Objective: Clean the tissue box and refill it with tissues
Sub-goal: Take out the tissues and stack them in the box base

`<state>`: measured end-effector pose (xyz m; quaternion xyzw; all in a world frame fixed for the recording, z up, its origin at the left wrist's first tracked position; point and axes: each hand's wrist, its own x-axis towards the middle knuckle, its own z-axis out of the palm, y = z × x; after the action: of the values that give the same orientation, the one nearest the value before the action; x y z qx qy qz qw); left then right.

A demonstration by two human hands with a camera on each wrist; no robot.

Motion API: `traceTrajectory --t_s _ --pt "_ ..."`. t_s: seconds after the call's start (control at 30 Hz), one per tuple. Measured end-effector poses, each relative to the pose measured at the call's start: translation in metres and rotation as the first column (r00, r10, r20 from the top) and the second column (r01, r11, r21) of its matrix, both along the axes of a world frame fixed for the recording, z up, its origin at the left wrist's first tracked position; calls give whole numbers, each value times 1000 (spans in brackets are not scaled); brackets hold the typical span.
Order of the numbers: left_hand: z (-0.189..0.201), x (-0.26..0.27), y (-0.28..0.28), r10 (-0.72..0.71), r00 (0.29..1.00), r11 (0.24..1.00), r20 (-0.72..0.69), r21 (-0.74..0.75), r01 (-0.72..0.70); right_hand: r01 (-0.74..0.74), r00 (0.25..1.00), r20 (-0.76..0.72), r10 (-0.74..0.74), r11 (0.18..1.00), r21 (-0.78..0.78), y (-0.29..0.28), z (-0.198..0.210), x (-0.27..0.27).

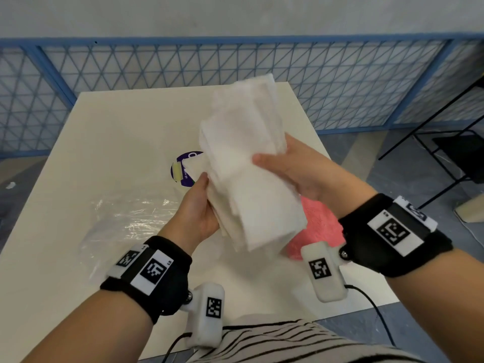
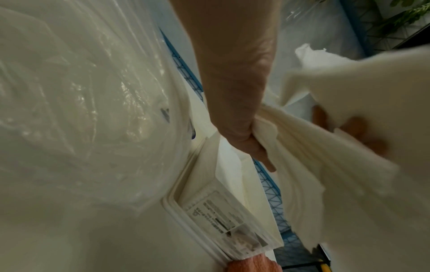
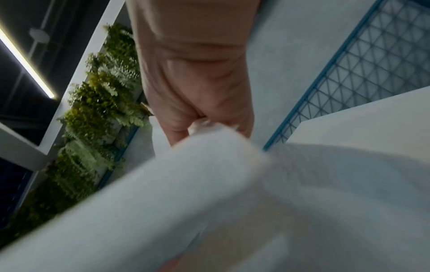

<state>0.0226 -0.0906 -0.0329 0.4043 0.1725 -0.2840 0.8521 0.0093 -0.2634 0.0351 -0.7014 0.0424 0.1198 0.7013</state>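
Note:
Both hands hold a thick stack of white tissues (image 1: 243, 155) tilted above the table. My left hand (image 1: 203, 203) grips its lower left edge, thumb on top. My right hand (image 1: 282, 166) wraps the right side, fingers curled over the front. The left wrist view shows the left hand (image 2: 242, 127) pinching the tissues (image 2: 325, 165), with the right hand's fingertips (image 2: 363, 132) behind. Below lies a white tissue box (image 2: 173, 209) with a printed label, hidden in the head view. The right wrist view shows the right hand (image 3: 204, 110) clutching the tissues (image 3: 209, 193).
A crumpled clear plastic wrapper (image 1: 125, 218) lies on the cream table (image 1: 104, 132) at the left. A purple round label (image 1: 183, 167) shows under the stack. A pink cloth (image 1: 317, 226) lies below my right wrist. A blue mesh fence (image 1: 157, 66) runs behind; a black stand (image 1: 445, 142) is right.

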Motion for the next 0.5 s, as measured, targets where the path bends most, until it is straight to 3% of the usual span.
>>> traceTrajectory --t_s 0.13,0.2,0.27,0.33,0.4,0.5 --pt "1 -2 2 13 1000 1000 -15 -16 -13 97 990 57 -131 907 409 -3 14 2" --pt "0 -3 2 6 1000 1000 -9 8 -6 90 991 45 -125 882 462 -1 10 2" --pt "0 -2 0 -36 999 999 -6 -1 36 76 996 23 -86 953 292 2 1 2" --pt "1 -3 -1 -93 996 995 14 -35 93 25 1000 -10 -26 1000 -10 3 -5 1" --pt "5 -4 0 -107 994 993 34 -53 108 -25 999 -28 18 965 -261 3 -8 0" --pt "6 -4 1 -88 995 995 51 -34 90 -48 998 -47 30 905 -422 1 -6 1"
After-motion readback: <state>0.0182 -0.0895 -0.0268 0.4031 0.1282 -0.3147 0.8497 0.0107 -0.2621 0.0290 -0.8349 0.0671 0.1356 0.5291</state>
